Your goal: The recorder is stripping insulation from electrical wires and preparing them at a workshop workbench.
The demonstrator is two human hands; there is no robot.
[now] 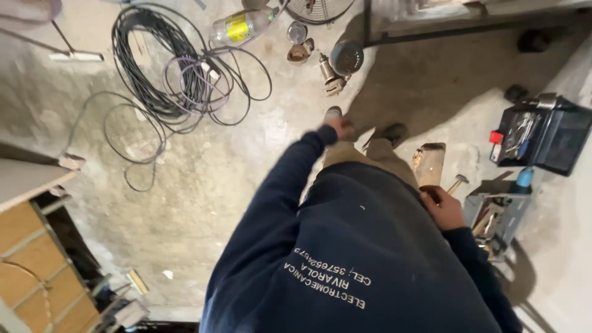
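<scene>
The left arm, in a dark blue sleeve, stretches forward and down, and the left hand [340,126] hangs by the thigh of the tan trousers, fingers curled; blur hides whether it holds anything. The right arm is bent at the elbow, and the right hand [443,206] sits at the hip, closed around a thin wooden handle of a small metal-headed hammer [457,182], which points outward over the concrete floor [185,203]. Just beyond it lies an open grey metal toolbox [496,209].
</scene>
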